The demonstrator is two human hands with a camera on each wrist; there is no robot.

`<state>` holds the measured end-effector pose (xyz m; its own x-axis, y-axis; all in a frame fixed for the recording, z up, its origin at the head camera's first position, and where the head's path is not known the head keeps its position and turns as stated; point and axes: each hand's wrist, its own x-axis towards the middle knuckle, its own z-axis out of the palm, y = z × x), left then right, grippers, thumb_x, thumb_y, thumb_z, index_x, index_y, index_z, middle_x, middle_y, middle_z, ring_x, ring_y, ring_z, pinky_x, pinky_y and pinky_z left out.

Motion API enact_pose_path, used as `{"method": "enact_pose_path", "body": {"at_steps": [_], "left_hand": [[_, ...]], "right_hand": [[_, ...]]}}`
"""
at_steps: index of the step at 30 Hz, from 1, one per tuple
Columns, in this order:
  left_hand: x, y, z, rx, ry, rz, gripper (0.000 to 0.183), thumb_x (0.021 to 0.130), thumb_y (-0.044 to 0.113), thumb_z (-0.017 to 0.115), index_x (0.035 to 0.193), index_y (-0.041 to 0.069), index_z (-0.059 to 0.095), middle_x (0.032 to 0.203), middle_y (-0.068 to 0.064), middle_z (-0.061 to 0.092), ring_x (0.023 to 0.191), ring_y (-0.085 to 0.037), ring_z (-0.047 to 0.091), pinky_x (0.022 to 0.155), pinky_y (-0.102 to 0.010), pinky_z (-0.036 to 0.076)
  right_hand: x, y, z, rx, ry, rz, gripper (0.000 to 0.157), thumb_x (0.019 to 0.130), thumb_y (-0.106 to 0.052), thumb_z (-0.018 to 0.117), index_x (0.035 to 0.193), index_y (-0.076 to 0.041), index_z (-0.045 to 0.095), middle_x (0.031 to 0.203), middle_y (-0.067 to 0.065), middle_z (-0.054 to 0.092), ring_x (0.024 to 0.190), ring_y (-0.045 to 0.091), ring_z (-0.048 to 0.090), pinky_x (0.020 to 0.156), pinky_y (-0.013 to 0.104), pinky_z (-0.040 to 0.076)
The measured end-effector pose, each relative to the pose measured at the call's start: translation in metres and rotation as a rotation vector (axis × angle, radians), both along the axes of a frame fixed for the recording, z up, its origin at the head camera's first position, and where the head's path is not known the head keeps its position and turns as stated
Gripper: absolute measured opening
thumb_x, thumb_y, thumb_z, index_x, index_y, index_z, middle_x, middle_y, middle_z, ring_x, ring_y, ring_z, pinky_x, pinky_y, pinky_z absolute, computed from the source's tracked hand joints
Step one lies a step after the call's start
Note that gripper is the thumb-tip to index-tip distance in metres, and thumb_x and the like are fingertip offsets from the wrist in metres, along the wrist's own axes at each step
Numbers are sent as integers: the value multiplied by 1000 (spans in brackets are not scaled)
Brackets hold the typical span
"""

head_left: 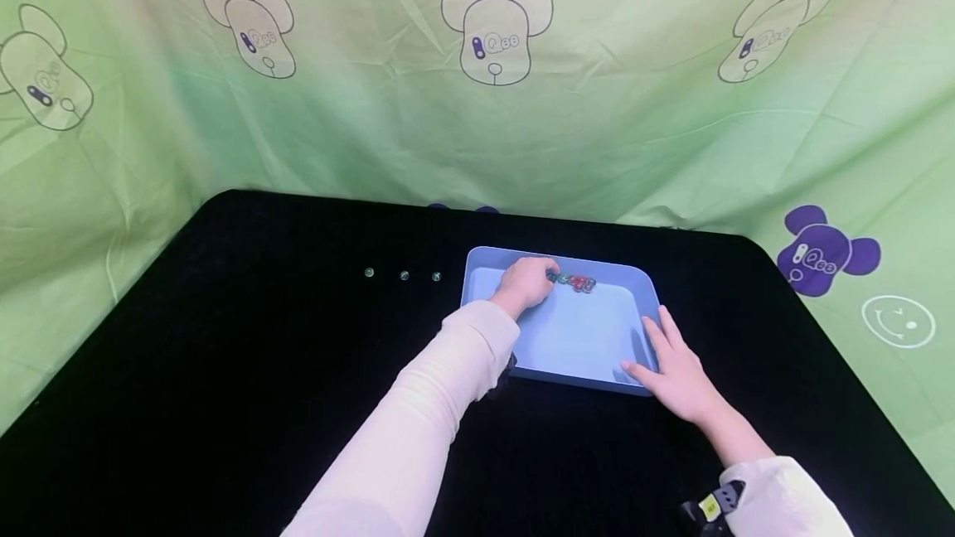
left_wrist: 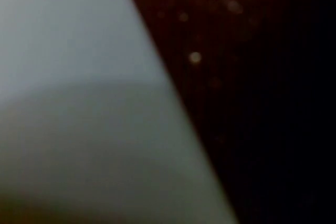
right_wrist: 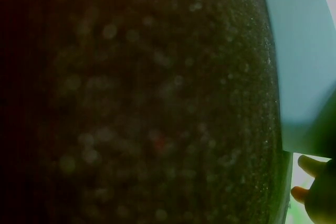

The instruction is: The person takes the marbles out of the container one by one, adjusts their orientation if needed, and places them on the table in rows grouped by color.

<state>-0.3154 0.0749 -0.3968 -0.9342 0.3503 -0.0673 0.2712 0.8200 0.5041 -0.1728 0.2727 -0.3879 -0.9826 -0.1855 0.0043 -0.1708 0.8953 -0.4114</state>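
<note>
Inside a shallow blue tray [head_left: 582, 330], my left hand [head_left: 525, 280] reaches to the far side with its fingers bent downward. Its fingertips are right at a cluster of small shiny glass-like pieces [head_left: 578, 282], red and green, lying near the far wall. I cannot tell whether the fingers pinch one of them. My right hand [head_left: 679, 379] rests at the tray's right edge, fingers spread and fairly straight along the rim, thumb over the near right corner. In the right wrist view, fingers [right_wrist: 311, 165] show beside the tray's blue wall [right_wrist: 302, 66].
Left of the tray, three small round clear glass pieces, the leftmost [head_left: 369, 272], the middle [head_left: 404, 276] and the rightmost [head_left: 436, 277], lie in a row on the black tabletop [head_left: 246, 355]. A green printed curtain [head_left: 373, 131] hangs behind the table. The left wrist view is blurred.
</note>
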Motion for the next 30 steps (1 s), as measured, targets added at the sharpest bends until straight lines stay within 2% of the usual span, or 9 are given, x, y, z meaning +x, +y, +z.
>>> {"method": "enact_pose_path", "body": {"at_steps": [10, 21, 26, 30], "left_hand": [[0, 1, -2, -95, 75, -34, 23, 84, 25, 55, 107, 29, 59, 107, 7, 56, 99, -10, 48, 76, -26, 40], [-1, -1, -1, -121, 83, -21, 17, 83, 26, 55, 99, 24, 60, 98, 6, 56, 89, -9, 49, 71, -25, 41], [-1, -3, 1, -94, 73, -10, 14, 82, 24, 56, 94, 20, 59, 95, 6, 56, 84, -8, 49, 67, -24, 41], [1, -7, 3, 31, 15, 26, 10, 80, 19, 57, 90, 17, 58, 92, 5, 57, 78, -9, 50, 63, -22, 39]], "right_hand": [[2, 0, -1, -8, 0, -3, 73, 83, -35, 52, 131, 11, 19, 138, 26, -3, 120, 47, 10, 86, 63, 17], [-1, 0, -1, 1, 5, 2, 74, 83, -35, 52, 130, 11, 19, 138, 26, -3, 120, 47, 11, 86, 62, 17], [-2, 0, -1, 0, 2, 5, 74, 83, -35, 52, 130, 11, 19, 138, 26, -3, 120, 48, 11, 86, 63, 17], [-2, 1, 0, -1, -2, 5, 73, 83, -35, 52, 131, 11, 19, 138, 26, -3, 119, 48, 11, 86, 63, 17]]}}
